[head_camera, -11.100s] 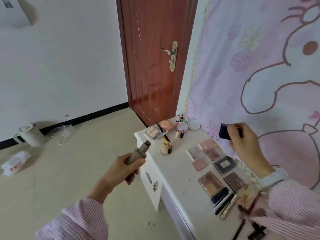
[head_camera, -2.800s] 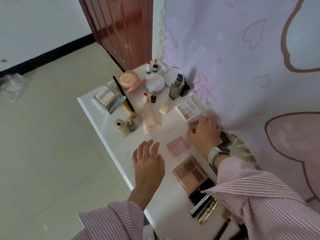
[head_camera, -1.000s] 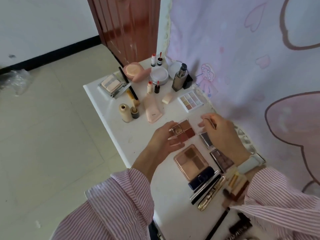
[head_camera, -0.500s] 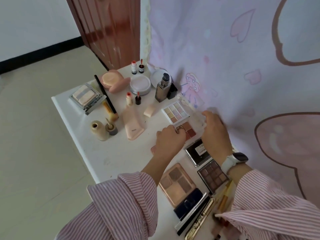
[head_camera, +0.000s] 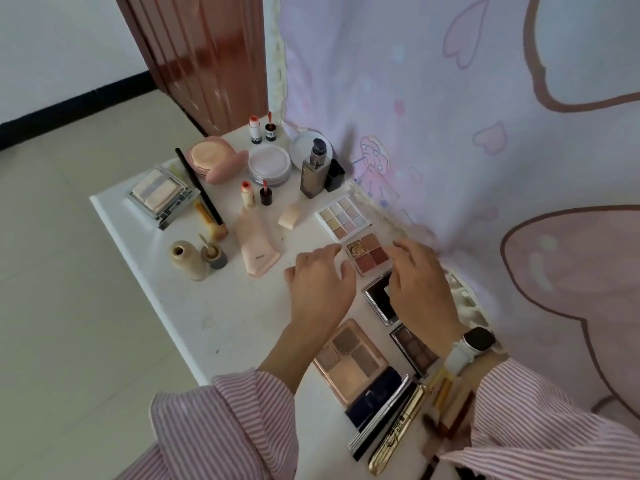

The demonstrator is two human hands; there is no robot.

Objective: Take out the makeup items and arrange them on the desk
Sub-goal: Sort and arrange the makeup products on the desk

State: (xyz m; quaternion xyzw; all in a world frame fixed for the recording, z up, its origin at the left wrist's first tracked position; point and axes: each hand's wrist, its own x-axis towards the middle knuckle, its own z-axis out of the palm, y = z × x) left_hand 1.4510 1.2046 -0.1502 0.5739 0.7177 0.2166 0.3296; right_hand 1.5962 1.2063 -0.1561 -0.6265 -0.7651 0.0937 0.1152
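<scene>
A small four-colour eyeshadow palette (head_camera: 367,252) lies flat on the white desk (head_camera: 207,317), just below a pale nine-pan palette (head_camera: 343,218). My left hand (head_camera: 320,289) hovers at its left edge with fingers spread, holding nothing. My right hand (head_camera: 420,285) hovers at its right edge, fingers apart, partly covering a black mirrored compact (head_camera: 377,297). Nearer me lie a rose-gold palette (head_camera: 348,360), a dark brown palette (head_camera: 414,349), a navy case (head_camera: 375,396) and a gold mascara tube (head_camera: 398,433).
Further back stand a foundation pump bottle (head_camera: 314,173), round powder jars (head_camera: 269,164), a pink puff compact (head_camera: 207,157), lip tints (head_camera: 256,194), a pink tube (head_camera: 258,247), a silver compact (head_camera: 161,195), a brush (head_camera: 199,188) and a beige bottle (head_camera: 187,259). A pink curtain (head_camera: 450,116) hangs on the right.
Both hands set the small four-colour palette down beside the nine-pan palette and let go of it; their fingers now hover open on either side.
</scene>
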